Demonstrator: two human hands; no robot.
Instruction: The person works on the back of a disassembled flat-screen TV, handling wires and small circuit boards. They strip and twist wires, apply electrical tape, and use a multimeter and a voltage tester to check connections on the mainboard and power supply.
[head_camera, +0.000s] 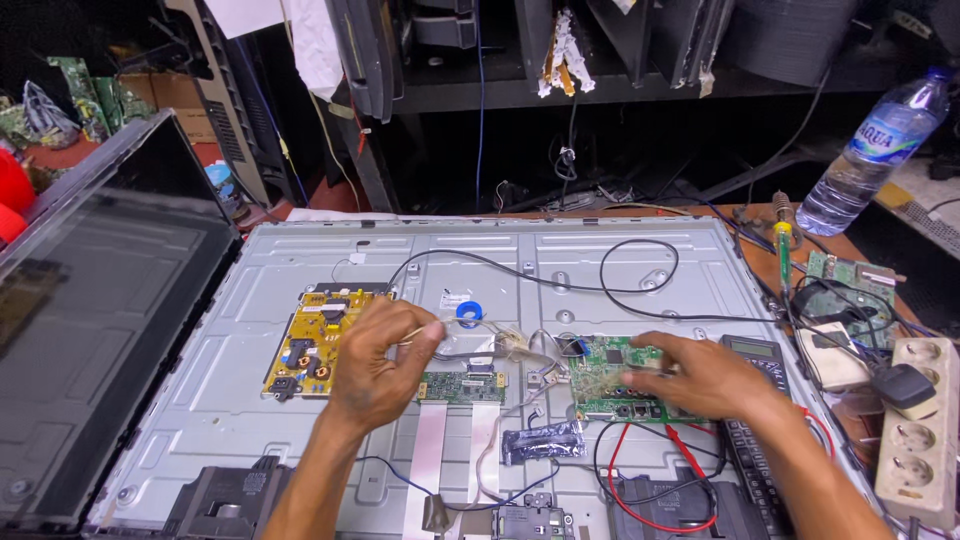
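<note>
An opened flat-screen television lies back side up, its grey metal chassis (300, 265) filling the table. On it sit a yellow power board (312, 345), a small green strip board (462, 387) and a green main board (605, 375). My left hand (385, 350) hovers beside the yellow board, fingers pinched on a thin pale wire (480, 325) that runs right toward the main board. Flat on the main board's right part rests my right hand (705, 375), pressing it down. A black cable (560, 285) loops across the chassis above.
A dark screen panel (95, 320) leans at the left. A multimeter (755, 355), red probe leads (640, 500), a white power strip (925, 430), a soldering iron (783, 240), a spare green board (845, 275) and a water bottle (875, 150) crowd the right side.
</note>
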